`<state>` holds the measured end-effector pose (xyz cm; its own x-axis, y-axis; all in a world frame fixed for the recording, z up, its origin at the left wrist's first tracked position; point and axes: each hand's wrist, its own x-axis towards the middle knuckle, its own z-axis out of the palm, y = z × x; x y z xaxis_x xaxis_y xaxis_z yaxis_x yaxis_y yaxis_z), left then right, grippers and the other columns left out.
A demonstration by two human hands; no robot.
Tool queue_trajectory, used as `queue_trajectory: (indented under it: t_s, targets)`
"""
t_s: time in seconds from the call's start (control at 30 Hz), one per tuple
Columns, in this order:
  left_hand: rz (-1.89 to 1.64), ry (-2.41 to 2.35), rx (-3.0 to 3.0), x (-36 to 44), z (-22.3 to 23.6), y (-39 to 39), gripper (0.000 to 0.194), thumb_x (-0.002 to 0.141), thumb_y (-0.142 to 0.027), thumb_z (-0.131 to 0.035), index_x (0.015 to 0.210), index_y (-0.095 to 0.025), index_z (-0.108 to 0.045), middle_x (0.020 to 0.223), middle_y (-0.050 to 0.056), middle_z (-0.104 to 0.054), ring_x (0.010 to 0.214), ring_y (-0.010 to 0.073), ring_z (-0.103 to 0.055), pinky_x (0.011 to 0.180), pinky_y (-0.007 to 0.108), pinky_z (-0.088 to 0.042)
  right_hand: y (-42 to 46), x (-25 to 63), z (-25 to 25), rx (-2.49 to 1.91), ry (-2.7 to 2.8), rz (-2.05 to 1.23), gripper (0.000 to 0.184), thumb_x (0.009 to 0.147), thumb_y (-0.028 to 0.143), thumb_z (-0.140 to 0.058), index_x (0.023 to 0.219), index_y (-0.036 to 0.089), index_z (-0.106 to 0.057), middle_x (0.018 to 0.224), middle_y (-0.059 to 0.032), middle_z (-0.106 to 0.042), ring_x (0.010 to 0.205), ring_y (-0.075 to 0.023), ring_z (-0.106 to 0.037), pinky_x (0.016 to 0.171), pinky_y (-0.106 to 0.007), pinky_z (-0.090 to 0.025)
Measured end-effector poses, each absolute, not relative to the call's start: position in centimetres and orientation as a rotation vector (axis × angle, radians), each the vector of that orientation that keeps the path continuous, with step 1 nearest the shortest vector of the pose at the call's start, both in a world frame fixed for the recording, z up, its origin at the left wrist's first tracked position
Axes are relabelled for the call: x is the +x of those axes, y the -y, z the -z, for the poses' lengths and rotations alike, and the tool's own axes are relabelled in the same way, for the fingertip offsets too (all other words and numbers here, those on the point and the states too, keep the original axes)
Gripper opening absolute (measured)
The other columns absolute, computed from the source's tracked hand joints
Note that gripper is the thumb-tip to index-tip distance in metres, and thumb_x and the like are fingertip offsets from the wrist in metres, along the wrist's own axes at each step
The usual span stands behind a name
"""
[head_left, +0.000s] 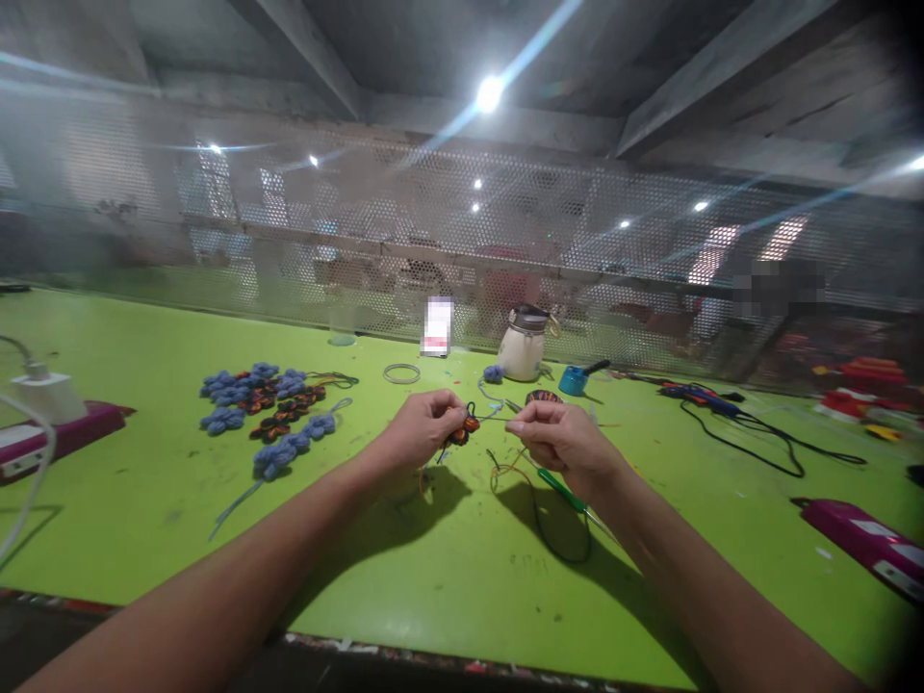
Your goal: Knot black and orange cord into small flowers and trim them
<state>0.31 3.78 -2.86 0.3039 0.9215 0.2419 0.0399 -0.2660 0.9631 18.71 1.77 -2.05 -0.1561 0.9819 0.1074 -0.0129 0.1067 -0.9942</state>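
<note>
My left hand (419, 429) is closed on a small black-and-orange crocheted flower (462, 431), gripped between thumb and fingers above the table. Thumb and forefinger of my right hand (570, 445) pinch a strand of yarn (494, 419), stretched between the flower and these fingertips. Loose yarn ends hang below the flower. Beneath my right hand, a green-handled crochet hook (561, 489) lies on the table, partly hidden by the wrist. A dark loop of yarn (538, 525) trails beside it. Behind my right hand is a dark, multicoloured ball of yarn (543, 397), mostly covered.
Blue crocheted flowers (222, 419) and dark orange ones (278, 420) lie left on the green table (404, 597). Behind stand a phone (437, 327), a cream jug (523, 348) and a blue pot (574, 380). Purple power strips (862, 539) flank both sides; pliers (700, 397) lie right.
</note>
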Motion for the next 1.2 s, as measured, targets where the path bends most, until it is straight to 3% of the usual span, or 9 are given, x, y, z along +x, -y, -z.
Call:
queue_trajectory:
  t_s: [0.1, 0.2, 0.33, 0.53, 0.73, 0.97, 1.2]
  targets:
    - [-1.101, -0.897, 1.628, 0.3, 2.7, -3.5, 0.014, 0.074, -0.024, -0.055, 0.064, -0.014, -0.051, 0.057, -0.002, -0.052, 0.052, 0.008, -0.043, 0.053, 0.022, -0.032, -1.9, 19.0, 2.2, -1.126, 1.463, -1.153, 0.019, 0.06, 0.025, -0.071, 0.055, 0.016, -0.055, 0.034, 0.008, -0.037, 0.03, -0.0025, -0.022, 0.034, -0.02, -0.009]
    - [-1.05, -0.885, 1.665, 0.3, 2.6, -3.2, 0.015, 0.076, -0.023, -0.053, 0.065, -0.013, -0.052, 0.056, -0.003, -0.051, 0.051, 0.0078, -0.043, 0.053, 0.022, -0.033, -2.0, 19.2, 2.3, -1.203, 1.588, -1.07, 0.01, 0.061, 0.022, -0.07, 0.066, 0.014, -0.065, 0.049, -0.0007, -0.056, 0.036, -0.0064, -0.037, 0.036, -0.022, -0.024]
    - [-0.998, -0.872, 1.734, 0.5, 2.7, -3.1, 0.017, 0.078, -0.026, -0.052, 0.067, -0.013, -0.053, 0.059, -0.001, -0.055, 0.054, 0.0088, -0.046, 0.054, 0.023, -0.035, -1.8, 18.9, 2.0, -1.214, 1.643, -0.9, 0.029, 0.065, 0.021, -0.067, 0.093, 0.015, -0.068, 0.062, -0.0031, -0.061, 0.056, -0.0141, -0.052, 0.051, -0.027, -0.038]
    - [-0.945, -0.864, 1.878, 0.8, 3.0, -3.1, 0.019, 0.078, -0.028, -0.051, 0.07, -0.012, -0.056, 0.057, -0.001, -0.053, 0.053, 0.0098, -0.047, 0.052, 0.023, -0.035, -1.4, 17.2, 2.4, -1.11, 1.648, -0.755, 0.02, 0.068, 0.033, -0.066, 0.073, 0.014, -0.066, 0.072, -0.0052, -0.062, 0.068, -0.0168, -0.054, 0.064, -0.031, -0.041]
    - [-0.932, -0.801, 1.852, 0.8, 3.0, -2.8, 0.02, 0.079, -0.03, -0.052, 0.072, -0.012, -0.056, 0.058, -0.001, -0.052, 0.054, 0.0097, -0.047, 0.053, 0.023, -0.036, -1.2, 16.7, 2.6, -1.008, 1.544, -0.967, 0.022, 0.064, 0.034, -0.069, 0.064, 0.014, -0.059, 0.061, 0.0002, -0.056, 0.058, -0.012, -0.049, 0.058, -0.027, -0.039]
    - [-0.88, -0.682, 1.725, 0.5, 2.4, -2.4, 0.016, 0.074, -0.028, -0.06, 0.075, -0.013, -0.057, 0.061, -0.001, -0.054, 0.056, 0.0097, -0.047, 0.055, 0.024, -0.036, -1.0, 17.4, 2.2, -0.938, 1.561, -1.085, 0.021, 0.07, 0.033, -0.065, 0.064, 0.015, -0.056, 0.057, 0.0024, -0.051, 0.053, -0.0094, -0.042, 0.053, -0.025, -0.033]
    - [-0.881, -0.659, 1.671, 0.0, 2.3, -2.4, 0.011, 0.071, -0.023, -0.062, 0.071, -0.013, -0.058, 0.057, -0.002, -0.054, 0.056, 0.009, -0.047, 0.056, 0.023, -0.035, -0.6, 17.2, 2.1, -0.831, 1.447, -1.308, 0.017, 0.068, 0.029, -0.068, 0.065, 0.015, -0.057, 0.059, 0.0021, -0.051, 0.054, -0.0093, -0.042, 0.055, -0.025, -0.033]
